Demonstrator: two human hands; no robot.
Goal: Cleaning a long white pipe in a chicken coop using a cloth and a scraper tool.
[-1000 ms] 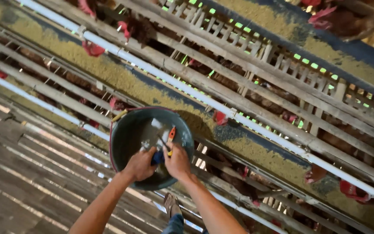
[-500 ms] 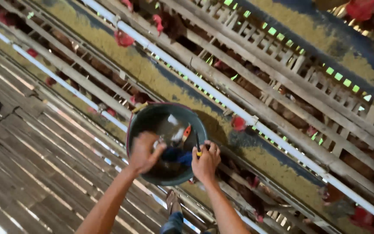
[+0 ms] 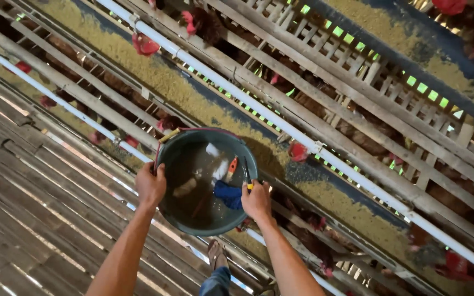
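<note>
A dark green bucket (image 3: 182, 214) hangs in front of me over the slatted floor. My left hand (image 3: 150, 186) grips its left rim. My right hand (image 3: 256, 201) grips the right rim and also pinches a thin dark tool with a yellow part (image 3: 246, 174). Inside the bucket lie a blue cloth (image 3: 228, 194), an orange-handled tool (image 3: 231, 167), white pieces (image 3: 218, 164) and a pale lump (image 3: 185, 187).
A long feed trough (image 3: 154, 82) full of yellowish grain runs diagonally, with a white pipe (image 3: 237, 93) above it. Chickens (image 3: 145, 44) with red combs poke out of wooden-slat cages. Bamboo slat flooring (image 3: 34, 219) lies at the left. My sandalled foot (image 3: 215, 255) shows below.
Both hands moved from inside the bucket out to its rim, left hand to the left edge and right hand to the right edge. The view shifted along the trough.
</note>
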